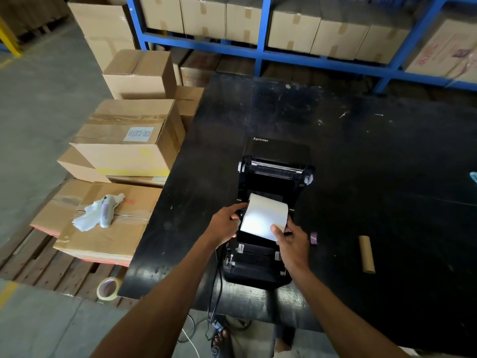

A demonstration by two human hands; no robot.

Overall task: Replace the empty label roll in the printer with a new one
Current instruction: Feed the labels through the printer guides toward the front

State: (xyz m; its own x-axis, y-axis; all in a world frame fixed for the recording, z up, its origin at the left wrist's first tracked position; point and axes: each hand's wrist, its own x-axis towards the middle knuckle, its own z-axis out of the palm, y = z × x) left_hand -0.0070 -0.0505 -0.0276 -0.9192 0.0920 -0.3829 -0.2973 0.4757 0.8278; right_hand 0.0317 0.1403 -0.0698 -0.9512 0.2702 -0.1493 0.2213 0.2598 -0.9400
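A black label printer (268,267) stands on the black table (374,156) with its lid (278,151) swung open to the far side. A white label roll (265,214) sits in the printer's open bay. My left hand (227,223) grips the roll's left end. My right hand (291,241) pinches the loose front edge of the white label paper with thumb on top. The empty brown cardboard core (366,254) lies on the table to the right of the printer.
A small purple tape roll (314,238) lies just right of the printer. Cardboard boxes (129,140) are stacked on a pallet to the left, with a crumpled plastic wrapper (100,213) and a tape ring (108,288). Blue shelving (260,47) stands behind. Cables (216,306) hang under the table's near edge.
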